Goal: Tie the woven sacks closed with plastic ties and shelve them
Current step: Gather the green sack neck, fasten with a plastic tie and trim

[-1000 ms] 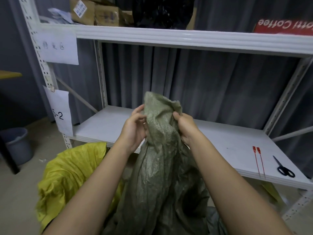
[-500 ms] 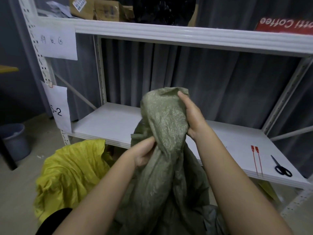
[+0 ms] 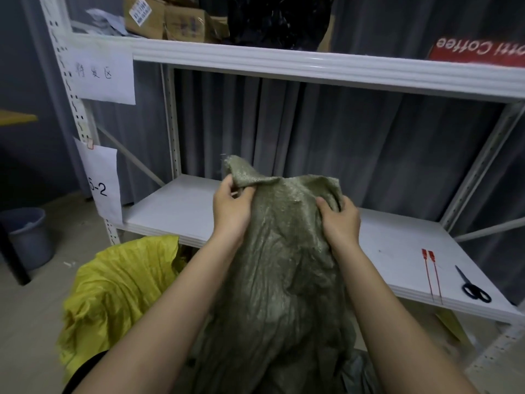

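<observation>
A green woven sack (image 3: 284, 268) stands in front of me, its top raised level with the lower shelf (image 3: 176, 211). My left hand (image 3: 231, 207) pinches the sack's left top corner between thumb and fingers. My right hand (image 3: 338, 218) grips the bunched fabric at the sack's right top edge. Two red plastic ties (image 3: 431, 273) lie side by side on the right part of the shelf. A yellow woven sack (image 3: 113, 291) slumps on the floor to the left.
Black scissors (image 3: 473, 285) lie near the shelf's right front corner. The upper shelf (image 3: 284, 62) carries cardboard boxes, a black bag and a red box. A grey bucket (image 3: 27, 236) stands on the floor at far left. Paper labels hang on the left upright.
The sack's gathered neck has been spread out wider. My left hand rose from the sack's middle to its top left corner, and my right hand dropped and shifted right along the top edge.
</observation>
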`<state>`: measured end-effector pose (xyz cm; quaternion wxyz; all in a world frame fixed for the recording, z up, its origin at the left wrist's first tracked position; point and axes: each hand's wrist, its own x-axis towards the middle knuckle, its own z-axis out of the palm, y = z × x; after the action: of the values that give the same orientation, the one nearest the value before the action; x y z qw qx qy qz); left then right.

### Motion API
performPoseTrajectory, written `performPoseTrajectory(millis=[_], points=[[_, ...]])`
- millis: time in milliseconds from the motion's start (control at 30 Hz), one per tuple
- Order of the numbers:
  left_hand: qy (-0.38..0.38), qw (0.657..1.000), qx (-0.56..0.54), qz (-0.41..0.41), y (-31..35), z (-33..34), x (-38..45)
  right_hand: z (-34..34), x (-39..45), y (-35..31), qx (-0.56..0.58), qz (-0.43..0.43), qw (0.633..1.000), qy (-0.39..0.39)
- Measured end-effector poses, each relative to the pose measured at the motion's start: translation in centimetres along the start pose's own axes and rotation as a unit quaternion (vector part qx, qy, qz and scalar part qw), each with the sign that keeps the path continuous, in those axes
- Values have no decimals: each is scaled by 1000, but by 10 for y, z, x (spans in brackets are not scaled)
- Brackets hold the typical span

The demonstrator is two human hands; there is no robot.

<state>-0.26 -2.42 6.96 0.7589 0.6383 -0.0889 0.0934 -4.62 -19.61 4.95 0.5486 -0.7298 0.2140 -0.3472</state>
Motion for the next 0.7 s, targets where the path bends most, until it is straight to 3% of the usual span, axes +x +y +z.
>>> performPoseTrajectory(millis=[67,133,233,300,400,567,700], points=[[-15,999,16,36,6,0,2,3,-6,2,35,19,999,-15],[-42,998,19,37,10,4,3,10,-16,-7,109,72,988,-84],[-89,995,30,-7,13,11,4,24,-27,-15,260,103,936,-215],[-121,991,33,-44,14,14,1,31,-36,-22,278,85,926,-241],[-105,992,8,-74,12,9,4,34,-36,-26,207,45,962,-170],[98,994,-36,-34,6,-19,21,22,-19,-24,153,-5,988,26],[56,994,-40,-81,10,-32,24,21,-10,-29,129,-48,990,38]])
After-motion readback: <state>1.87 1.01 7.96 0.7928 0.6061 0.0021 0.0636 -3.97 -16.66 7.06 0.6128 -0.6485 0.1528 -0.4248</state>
